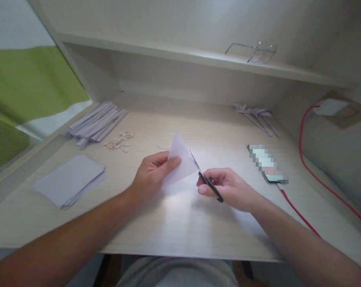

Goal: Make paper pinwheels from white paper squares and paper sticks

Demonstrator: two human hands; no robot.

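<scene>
**Scissors meet folded paper at mid-frame**

Paper [180, 161], folded into a white triangle, stands just above the pale wooden surface [180, 223] at the centre of the frame. The left hand [152, 173] pinches it, thumb pressed on the near face and fingers behind, so its grip is closed on the sheet's lower left part. The right hand [228, 187] is closed around the black handles of a pair of scissors [206, 177]; the thin blades run up and to the left along the right edge of the paper, touching it or just beside it. Whether the blades are parted cannot be told.

At the left of the frame lies a stack of grey paper sheets [69, 179]. Above it, towards the upper left, sits a pile of rolled paper strips [96, 123], with small pale scraps [119, 141] just to its right. Near the upper right, folded paper pinwheel shapes [255, 115] lie by the back wall. A phone [267, 164] rests right of the hands, with a red cable [300, 215] running from it towards the lower right. Glasses [255, 52] lie on the shelf [180, 54] across the top.
</scene>
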